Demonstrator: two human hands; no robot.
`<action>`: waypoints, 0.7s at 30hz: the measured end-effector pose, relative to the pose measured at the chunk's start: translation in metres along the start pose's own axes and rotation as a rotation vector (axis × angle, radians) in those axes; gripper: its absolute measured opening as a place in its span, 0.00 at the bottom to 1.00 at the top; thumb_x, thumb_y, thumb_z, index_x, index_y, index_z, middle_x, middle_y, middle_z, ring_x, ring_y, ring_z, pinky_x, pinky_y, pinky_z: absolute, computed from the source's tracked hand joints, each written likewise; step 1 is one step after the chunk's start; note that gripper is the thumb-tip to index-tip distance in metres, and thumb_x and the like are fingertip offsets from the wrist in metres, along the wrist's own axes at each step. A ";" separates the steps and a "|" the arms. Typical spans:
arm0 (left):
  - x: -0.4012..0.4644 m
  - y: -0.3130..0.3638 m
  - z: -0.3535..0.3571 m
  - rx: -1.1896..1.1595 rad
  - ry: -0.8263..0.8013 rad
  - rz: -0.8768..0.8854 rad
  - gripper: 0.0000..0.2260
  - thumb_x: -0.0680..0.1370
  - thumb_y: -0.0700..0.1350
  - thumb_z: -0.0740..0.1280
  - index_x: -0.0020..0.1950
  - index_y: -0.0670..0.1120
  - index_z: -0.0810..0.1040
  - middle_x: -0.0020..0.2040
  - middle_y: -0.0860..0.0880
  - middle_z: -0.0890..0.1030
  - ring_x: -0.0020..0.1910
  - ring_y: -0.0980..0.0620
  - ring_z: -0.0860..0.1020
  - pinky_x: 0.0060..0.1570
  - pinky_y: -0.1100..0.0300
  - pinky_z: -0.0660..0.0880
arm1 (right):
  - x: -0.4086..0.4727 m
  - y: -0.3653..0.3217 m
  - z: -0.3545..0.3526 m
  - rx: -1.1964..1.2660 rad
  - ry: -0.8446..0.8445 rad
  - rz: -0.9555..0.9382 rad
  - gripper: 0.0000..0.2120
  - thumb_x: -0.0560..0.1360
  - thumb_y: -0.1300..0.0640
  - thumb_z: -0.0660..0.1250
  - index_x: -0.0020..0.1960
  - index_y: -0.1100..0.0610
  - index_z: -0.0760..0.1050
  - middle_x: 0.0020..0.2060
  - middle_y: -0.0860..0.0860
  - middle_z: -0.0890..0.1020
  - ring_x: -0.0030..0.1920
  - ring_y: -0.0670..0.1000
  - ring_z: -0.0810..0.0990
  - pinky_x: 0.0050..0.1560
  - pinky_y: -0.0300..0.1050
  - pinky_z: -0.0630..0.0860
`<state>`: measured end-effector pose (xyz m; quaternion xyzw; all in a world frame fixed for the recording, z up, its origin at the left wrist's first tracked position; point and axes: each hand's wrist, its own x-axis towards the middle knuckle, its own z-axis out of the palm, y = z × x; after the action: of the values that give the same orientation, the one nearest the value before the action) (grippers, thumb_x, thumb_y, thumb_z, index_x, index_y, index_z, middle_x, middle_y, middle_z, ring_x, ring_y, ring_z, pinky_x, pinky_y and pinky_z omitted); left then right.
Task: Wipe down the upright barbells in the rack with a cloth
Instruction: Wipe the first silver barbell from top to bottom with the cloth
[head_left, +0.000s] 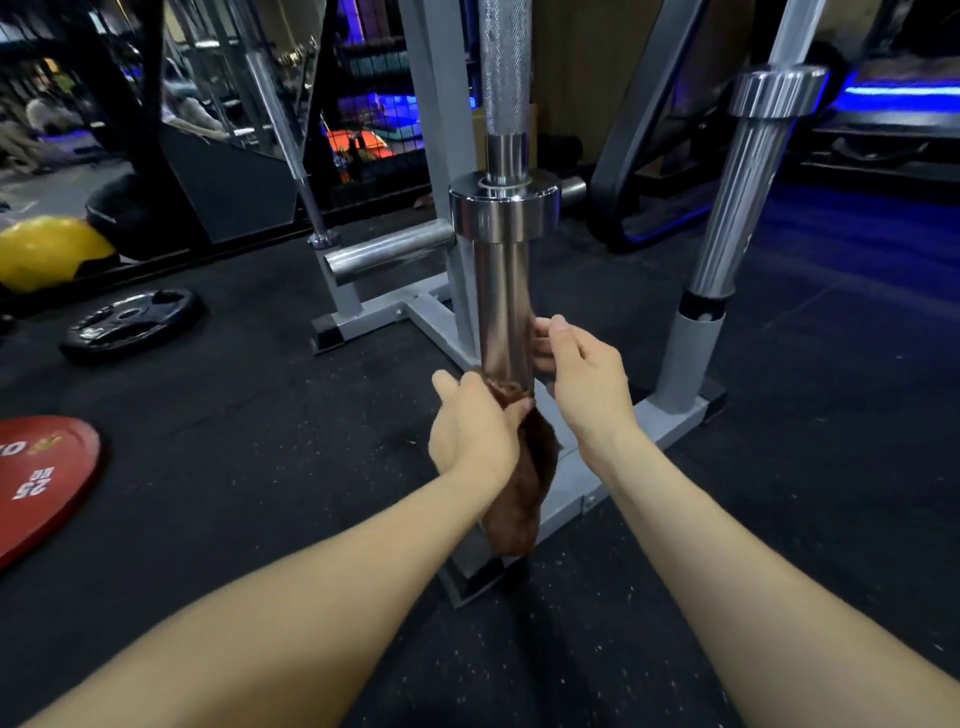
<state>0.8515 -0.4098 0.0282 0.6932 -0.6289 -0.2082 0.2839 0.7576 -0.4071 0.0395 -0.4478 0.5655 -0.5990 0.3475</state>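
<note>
Black rubber gym floor (249, 395), dim, blue lighting at the back. Far left we see a yellow ball (49, 252), a black plate (132, 323) flat on the floor and a red plate (39, 480) at the frame edge, all well apart from the rack.

Left hand (470, 428): forearm comes in from bottom left, fingers curled round a brown cloth (519, 488), pressing it against the low end of the centre barbell sleeve (506, 306). Cloth tail hangs down below the hand, over the grey rack base (571, 499).

Centre barbell stands upright, long axis vertical, collar above the sleeve, knurled shaft (504, 62) running out of the top of frame. Its foot is hidden behind hand and cloth.

Right hand (582, 374): forearm from bottom right, fingers wrapped round the back of the same sleeve just above the cloth, thumb on the near side. It grips bare chrome, no cloth.

Room: open floor left of the sleeve; a horizontal chrome peg (389, 257) sticks out left at collar height. Right side is tighter, with a second barbell (737, 197) seated in a grey tube (688, 358), leaning slightly right toward the top.
</note>
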 end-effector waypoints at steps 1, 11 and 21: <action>0.000 -0.002 -0.001 0.031 -0.034 -0.014 0.13 0.76 0.54 0.67 0.50 0.47 0.70 0.49 0.51 0.62 0.37 0.48 0.69 0.37 0.53 0.67 | -0.002 0.002 -0.001 -0.001 -0.004 0.015 0.15 0.82 0.49 0.53 0.45 0.41 0.77 0.46 0.46 0.83 0.51 0.46 0.80 0.58 0.53 0.76; 0.000 0.004 0.004 -0.044 0.124 0.067 0.15 0.76 0.55 0.67 0.54 0.47 0.69 0.49 0.52 0.61 0.38 0.49 0.73 0.34 0.54 0.67 | 0.008 0.015 0.003 0.001 0.008 0.023 0.15 0.82 0.48 0.54 0.44 0.44 0.78 0.46 0.52 0.84 0.51 0.50 0.81 0.59 0.55 0.75; -0.003 -0.016 0.010 0.031 -0.011 0.001 0.13 0.76 0.55 0.67 0.51 0.46 0.72 0.52 0.50 0.63 0.37 0.49 0.70 0.37 0.54 0.68 | -0.006 0.024 -0.001 -0.056 -0.014 0.082 0.14 0.82 0.49 0.53 0.46 0.43 0.76 0.48 0.50 0.83 0.52 0.52 0.80 0.59 0.54 0.76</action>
<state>0.8571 -0.4075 0.0097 0.6961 -0.6338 -0.2023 0.2698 0.7573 -0.4038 0.0146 -0.4380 0.5974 -0.5654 0.3629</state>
